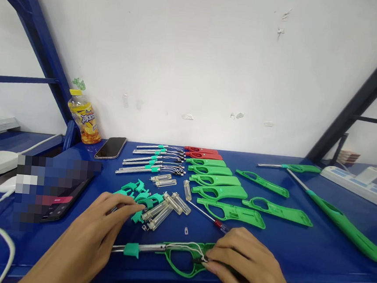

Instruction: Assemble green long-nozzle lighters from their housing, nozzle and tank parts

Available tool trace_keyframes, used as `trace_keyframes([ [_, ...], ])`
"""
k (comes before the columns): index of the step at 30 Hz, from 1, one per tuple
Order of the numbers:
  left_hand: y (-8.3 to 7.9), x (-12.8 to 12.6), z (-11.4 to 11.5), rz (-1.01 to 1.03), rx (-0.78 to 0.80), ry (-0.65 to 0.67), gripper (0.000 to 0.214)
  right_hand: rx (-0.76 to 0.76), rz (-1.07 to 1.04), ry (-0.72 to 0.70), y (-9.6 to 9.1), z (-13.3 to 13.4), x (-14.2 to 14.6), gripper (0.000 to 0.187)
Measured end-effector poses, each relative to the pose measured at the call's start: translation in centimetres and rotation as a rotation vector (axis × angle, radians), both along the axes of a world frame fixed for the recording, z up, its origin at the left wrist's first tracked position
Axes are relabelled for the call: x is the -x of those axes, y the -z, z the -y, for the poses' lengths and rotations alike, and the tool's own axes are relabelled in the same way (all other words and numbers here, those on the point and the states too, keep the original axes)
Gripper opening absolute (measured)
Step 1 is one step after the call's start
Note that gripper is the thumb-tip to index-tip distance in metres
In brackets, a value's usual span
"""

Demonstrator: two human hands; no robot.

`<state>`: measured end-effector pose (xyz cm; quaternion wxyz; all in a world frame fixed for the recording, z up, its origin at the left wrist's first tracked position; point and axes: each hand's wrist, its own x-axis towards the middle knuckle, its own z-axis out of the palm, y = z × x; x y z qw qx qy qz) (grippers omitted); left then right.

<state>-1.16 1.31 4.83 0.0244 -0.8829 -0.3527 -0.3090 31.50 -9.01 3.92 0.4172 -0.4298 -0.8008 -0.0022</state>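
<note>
In front of me a green lighter half-shell [182, 271] lies open near the table's front edge. A metal lighter tube [149, 247] with a teal collar [131, 249] reaches left from it, and white wires [186, 245] run to the handle. My right hand [247, 263] pinches the black igniter [199, 260] at the wire ends, over the shell. Fingers closed together, my left hand [109, 222] is above the tube, its fingertips beside a heap of teal triggers [144, 197]. Whatever is between those fingertips is too small to make out.
Clear fuel tanks [162, 216] lie mid-table beside a screwdriver [216, 222]. Behind are tube assemblies [140, 169] and green and red shells [218, 180]. Whole lighters [340, 221] and a power strip [363, 183] are right; a phone [110, 148] and bottle [86, 119] are back left.
</note>
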Motion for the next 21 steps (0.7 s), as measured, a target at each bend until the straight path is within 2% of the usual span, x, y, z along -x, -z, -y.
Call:
trace_keyframes([
  [4, -0.4, 0.7, -1.6, -0.084, 0.016, -0.008, 0.028, 0.012, 0.002, -0.005, 0.3, 0.0, -0.1, 0.017],
  [7, -0.4, 0.7, -2.2, -0.141, 0.041, -0.040, 0.027, 0.008, 0.003, -0.014, 0.4, 0.0, -0.2, 0.015],
  [10, -0.5, 0.6, -2.6, -0.151, 0.015, -0.014, 0.032, 0.015, -0.002, -0.013, 0.3, 0.0, -0.2, 0.016],
  [17, -2.3, 0.6, -2.3, -0.198, -0.061, 0.050, 0.049, 0.021, -0.001, 0.003, 0.2, -0.1, 0.0, 0.018],
  [21, -2.6, 1.4, -1.8, -0.132, -0.082, -0.024, 0.049, 0.005, -0.001, 0.012, 0.0, 0.1, 0.1, 0.022],
])
